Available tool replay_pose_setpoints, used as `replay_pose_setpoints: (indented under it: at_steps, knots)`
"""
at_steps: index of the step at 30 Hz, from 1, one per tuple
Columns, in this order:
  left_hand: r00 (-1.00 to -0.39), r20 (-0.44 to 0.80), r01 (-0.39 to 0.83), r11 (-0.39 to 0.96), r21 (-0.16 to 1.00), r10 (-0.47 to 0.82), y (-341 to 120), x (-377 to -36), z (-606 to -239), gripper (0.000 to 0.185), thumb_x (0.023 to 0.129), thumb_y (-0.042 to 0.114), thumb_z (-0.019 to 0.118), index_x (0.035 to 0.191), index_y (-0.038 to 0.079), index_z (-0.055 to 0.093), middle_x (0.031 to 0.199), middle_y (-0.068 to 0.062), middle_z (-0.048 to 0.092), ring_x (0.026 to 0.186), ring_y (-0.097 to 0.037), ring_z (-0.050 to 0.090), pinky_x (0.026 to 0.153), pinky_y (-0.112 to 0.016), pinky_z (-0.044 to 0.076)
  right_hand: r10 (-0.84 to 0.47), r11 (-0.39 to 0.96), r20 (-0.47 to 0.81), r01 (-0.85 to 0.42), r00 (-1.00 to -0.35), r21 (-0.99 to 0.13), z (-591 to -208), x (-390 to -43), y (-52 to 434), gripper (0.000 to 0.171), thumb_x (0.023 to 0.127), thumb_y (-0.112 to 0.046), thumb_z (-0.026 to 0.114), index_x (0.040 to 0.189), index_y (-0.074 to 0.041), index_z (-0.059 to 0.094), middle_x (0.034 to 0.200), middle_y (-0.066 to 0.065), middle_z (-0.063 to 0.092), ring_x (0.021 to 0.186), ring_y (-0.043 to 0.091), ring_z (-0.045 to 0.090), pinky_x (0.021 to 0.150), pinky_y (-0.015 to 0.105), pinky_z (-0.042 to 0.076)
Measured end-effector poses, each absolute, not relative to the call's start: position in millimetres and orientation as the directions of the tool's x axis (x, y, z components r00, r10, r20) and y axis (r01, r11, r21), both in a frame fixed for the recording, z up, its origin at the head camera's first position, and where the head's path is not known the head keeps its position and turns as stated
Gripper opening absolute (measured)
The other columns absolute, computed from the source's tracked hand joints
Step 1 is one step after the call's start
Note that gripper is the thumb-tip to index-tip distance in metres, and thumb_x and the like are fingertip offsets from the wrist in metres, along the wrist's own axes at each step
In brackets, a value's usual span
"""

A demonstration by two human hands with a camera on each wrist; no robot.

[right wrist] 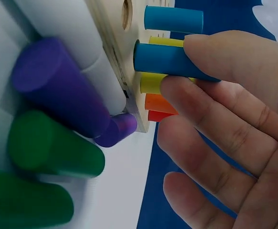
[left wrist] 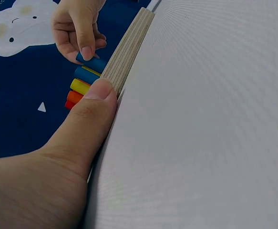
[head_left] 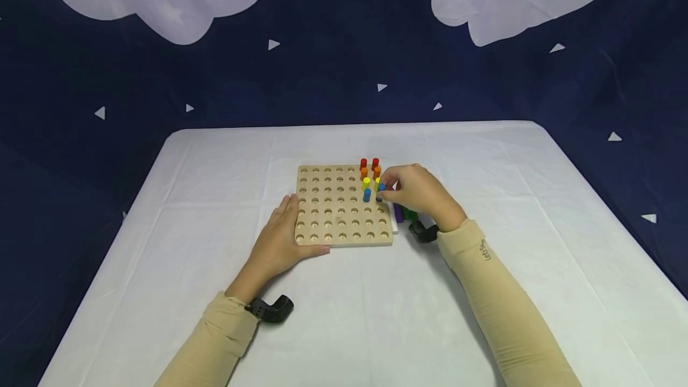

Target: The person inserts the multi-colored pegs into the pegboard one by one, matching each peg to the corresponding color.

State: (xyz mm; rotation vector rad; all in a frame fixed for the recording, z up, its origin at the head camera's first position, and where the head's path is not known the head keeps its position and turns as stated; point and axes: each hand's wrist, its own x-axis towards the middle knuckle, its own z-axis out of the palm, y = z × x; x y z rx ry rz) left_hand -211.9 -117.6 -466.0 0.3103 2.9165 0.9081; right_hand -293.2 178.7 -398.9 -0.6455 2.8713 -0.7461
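A square wooden pegboard [head_left: 340,220] lies on the table, with rows of round holes. My right hand [head_left: 416,189] pinches a blue peg [right wrist: 165,59] between thumb and fingers; the peg stands on end, its lower end right at the board near the right edge. Another blue peg [head_left: 367,195] stands beside it to the left. Behind these are pairs of yellow pegs [head_left: 366,183], orange pegs [head_left: 364,173] and red pegs [head_left: 364,163], all upright. My left hand [head_left: 279,237] rests at the board's near left corner, fingers straight along the left side and thumb [left wrist: 98,98] against the front edge.
Loose pegs lie close along the board's right side: purple pegs [right wrist: 62,90], green pegs [right wrist: 53,145] and white pegs [right wrist: 105,81], partly beneath my right hand in the head view. A white cloth [head_left: 344,327] covers the table. Behind hangs a dark blue curtain [head_left: 322,82] with clouds.
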Motion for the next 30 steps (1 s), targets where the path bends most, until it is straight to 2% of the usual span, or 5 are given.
replay_pose_setpoints:
  at_steps: [13, 17, 21, 26, 30]
  knots:
    - [-0.977, -0.006, 0.171, 0.805, 0.568, 0.212, -117, -213, -466, 0.138, 0.064, 0.072, 0.079, 0.158, -0.002, 0.009, 0.166, -0.019, 0.009, 0.155, -0.034, 0.010, 0.125, -0.051, 0.018, -0.434, 0.800, -0.035, -0.368, -0.900, -0.474, -400, -293, 177, 0.015, 0.083, -0.024, 0.081, 0.093, -0.016, 0.074, 0.088, -0.002, 0.073, 0.076, 0.014, 0.064, 0.069, 0.031, 0.053]
    - [-0.976, -0.001, 0.177, 0.805, 0.567, 0.216, -117, -214, -467, 0.138, 0.064, 0.072, 0.079, 0.158, -0.002, 0.009, 0.166, -0.019, 0.009, 0.155, -0.034, 0.010, 0.125, -0.052, 0.018, -0.430, 0.803, -0.038, -0.363, -0.902, -0.473, -397, -294, 181, 0.022, 0.087, -0.034, 0.077, 0.098, -0.015, 0.075, 0.095, -0.001, 0.074, 0.082, 0.016, 0.065, 0.074, 0.035, 0.055]
    - [-0.976, -0.004, 0.176, 0.807, 0.564, 0.216, -118, -214, -467, 0.138, 0.065, 0.072, 0.079, 0.158, -0.002, 0.009, 0.166, -0.019, 0.009, 0.155, -0.034, 0.009, 0.125, -0.052, 0.018, -0.379, 0.821, -0.016, -0.329, -0.925, -0.466, -393, -295, 187, 0.032, 0.094, -0.045, 0.066, 0.104, -0.016, 0.075, 0.101, 0.000, 0.075, 0.085, 0.017, 0.066, 0.078, 0.038, 0.056]
    - [-0.977, -0.009, 0.172, 0.807, 0.565, 0.214, -117, -213, -466, 0.137, 0.065, 0.072, 0.079, 0.158, -0.002, 0.009, 0.166, -0.019, 0.009, 0.155, -0.034, 0.009, 0.125, -0.051, 0.017, -0.287, 0.868, -0.014, -0.254, -0.958, -0.427, -397, -297, 192, 0.032, 0.096, -0.040, 0.064, 0.111, -0.013, 0.073, 0.101, 0.003, 0.074, 0.084, 0.021, 0.064, 0.077, 0.039, 0.053]
    - [-0.977, -0.010, 0.171, 0.807, 0.566, 0.215, -117, -213, -467, 0.138, 0.065, 0.071, 0.079, 0.158, -0.002, 0.008, 0.166, -0.019, 0.009, 0.155, -0.033, 0.009, 0.125, -0.051, 0.016, -0.279, 0.908, -0.056, -0.244, -0.959, -0.340, -407, -301, 191, 0.037, 0.096, -0.035, 0.066, 0.120, -0.008, 0.069, 0.101, 0.007, 0.073, 0.082, 0.023, 0.064, 0.074, 0.040, 0.053]
